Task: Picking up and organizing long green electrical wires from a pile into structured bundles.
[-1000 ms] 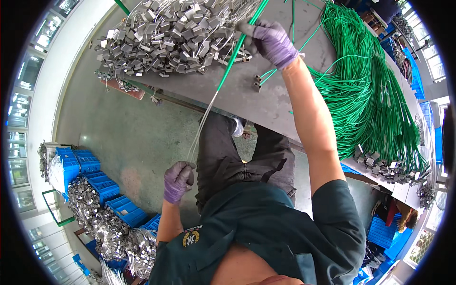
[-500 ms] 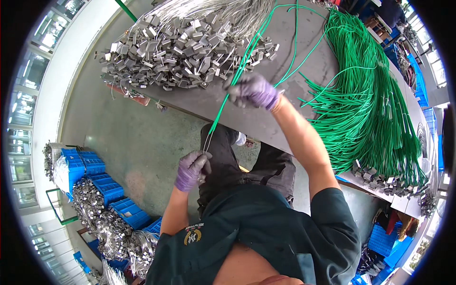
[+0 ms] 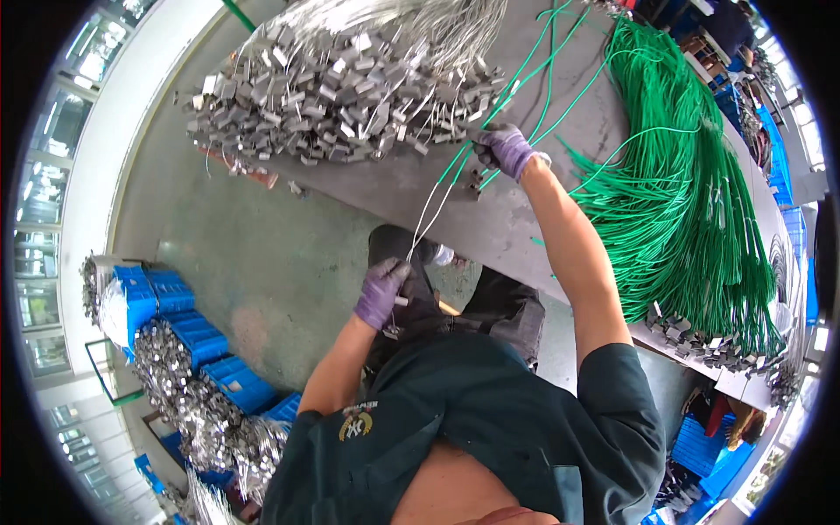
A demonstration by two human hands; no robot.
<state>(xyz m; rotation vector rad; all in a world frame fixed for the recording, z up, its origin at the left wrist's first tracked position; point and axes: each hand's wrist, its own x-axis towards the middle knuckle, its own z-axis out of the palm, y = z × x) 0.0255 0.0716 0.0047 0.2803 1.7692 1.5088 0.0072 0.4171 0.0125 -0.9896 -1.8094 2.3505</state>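
Note:
My left hand (image 3: 382,291), in a purple glove with grey fingertips, is closed around the lower ends of thin silver wires (image 3: 428,213) above my lap. Small metal pieces (image 3: 394,332) show just below that hand. The wires run up to the right into green tubing (image 3: 458,164). My right hand (image 3: 503,147), gloved alike, is closed on the green tubing over the table's near edge. Beyond its fingers, green strands (image 3: 523,70) continue across the table. Small dark metal ends (image 3: 477,182) lie just below the right hand.
A large heap of silver metal blocks on wires (image 3: 328,96) covers the left of the grey table (image 3: 420,188). A thick bundle of green strands (image 3: 674,192) lies at right. Blue crates (image 3: 238,385) stand on the floor at lower left, beside more metal parts (image 3: 184,372).
My right hand has moved right and slightly away, my left hand slightly right. A longer stretch of bare silver wire now shows between them, and the green strands beyond have spread apart.

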